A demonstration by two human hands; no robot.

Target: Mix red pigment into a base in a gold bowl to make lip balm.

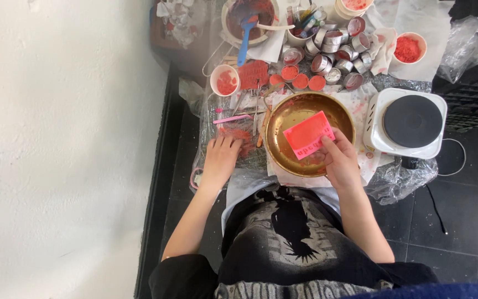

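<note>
Right hand (338,161) pinches a pink rectangular mould (308,134) by its near right corner, held tilted over the brass bowl (283,119). Best to keep the mould over the bowl so any spill lands inside, grip firm at the edge. Left hand (221,156) lies palm down, fingers loosely spread, on the plastic sheet (211,119) left of the bowl, gripping nothing. Both forearms reach forward from the lap.
</note>
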